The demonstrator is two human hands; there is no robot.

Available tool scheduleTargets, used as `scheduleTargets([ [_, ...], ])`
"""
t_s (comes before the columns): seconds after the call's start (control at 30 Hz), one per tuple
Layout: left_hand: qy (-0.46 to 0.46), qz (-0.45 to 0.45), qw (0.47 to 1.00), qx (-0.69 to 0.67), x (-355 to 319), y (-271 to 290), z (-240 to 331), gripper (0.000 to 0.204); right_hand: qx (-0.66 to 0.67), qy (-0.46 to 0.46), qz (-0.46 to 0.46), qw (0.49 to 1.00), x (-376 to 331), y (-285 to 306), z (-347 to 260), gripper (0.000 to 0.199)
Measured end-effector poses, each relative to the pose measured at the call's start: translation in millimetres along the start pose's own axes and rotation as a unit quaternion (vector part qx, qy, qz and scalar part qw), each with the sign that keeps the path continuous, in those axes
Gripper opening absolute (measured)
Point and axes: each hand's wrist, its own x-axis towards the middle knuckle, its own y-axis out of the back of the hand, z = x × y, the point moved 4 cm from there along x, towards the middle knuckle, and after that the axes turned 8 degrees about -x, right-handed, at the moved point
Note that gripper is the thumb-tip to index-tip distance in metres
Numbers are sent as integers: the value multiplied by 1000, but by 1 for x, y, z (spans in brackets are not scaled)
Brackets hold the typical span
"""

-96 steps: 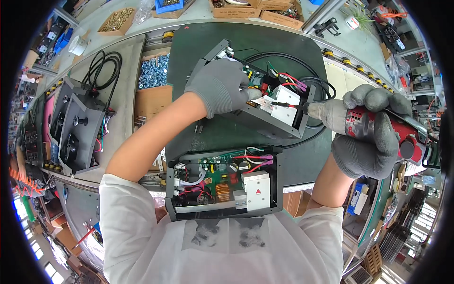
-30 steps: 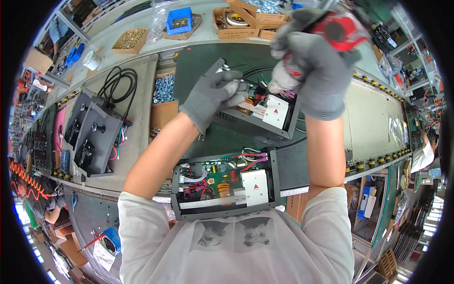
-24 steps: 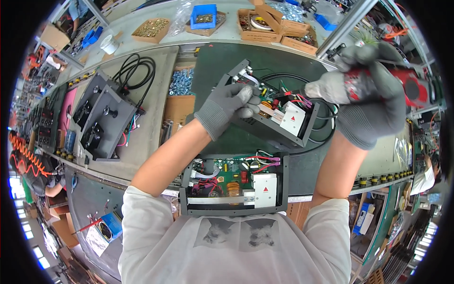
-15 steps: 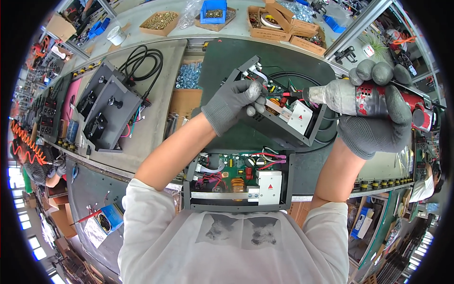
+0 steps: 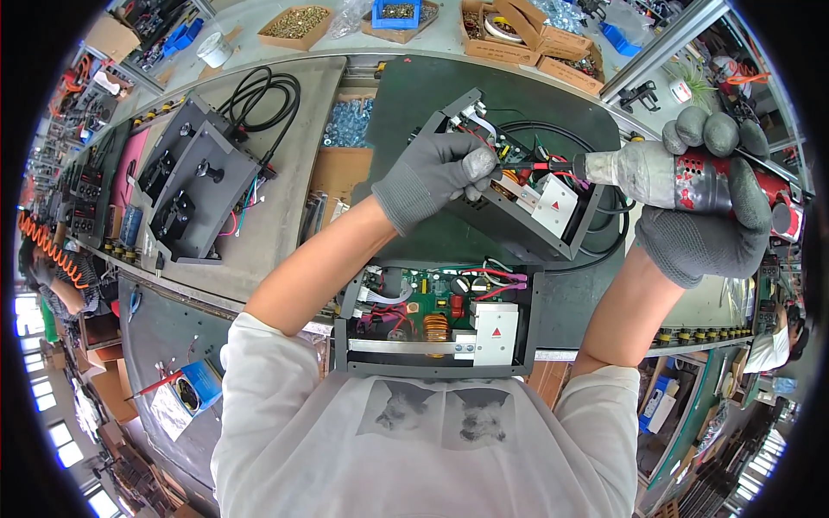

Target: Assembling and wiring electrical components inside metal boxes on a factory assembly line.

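Observation:
My right hand [image 5: 704, 237], in a grey glove, is wrapped round a red power screwdriver [image 5: 701, 183] with a worn, pale-wrapped nose. The tool lies level, its long dark bit [image 5: 528, 166] pointing left. My left hand [image 5: 432, 177], also gloved, is closed in a pinch at the bit's tip; whatever is between the fingertips is hidden. Below both hands, an open dark metal housing [image 5: 542, 235] with wiring and a white plate sits at an angle on the green mat. Another open housing [image 5: 440, 373], holding a green circuit board [image 5: 423, 298] and a copper coil, stands close to my body.
At left lie grey panels [image 5: 211, 190] with a coiled black cable [image 5: 268, 91]. Bagged bolts [image 5: 348, 123] fill a slot beside the mat [image 5: 406, 95]. Boxes of small hardware [image 5: 296, 26] and a blue bin [image 5: 397, 12] stand at the back. Other people work at both sides.
Both hands and the screwdriver have shifted slightly right and up. My left fingertips have met the bit's tip more closely. The view has also shifted a little. The person at left has moved.

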Motion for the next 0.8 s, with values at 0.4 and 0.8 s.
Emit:
scheduleTargets([
  [0.4, -11, 7, 1000, 14, -2, -10, 5, 44, 51, -21, 84, 995, 0, 14, 4, 34],
  [0.8, 23, -20, 999, -12, -5, -10, -1, 39, -64, 33, 138, 988, -2, 19, 2, 35],
])
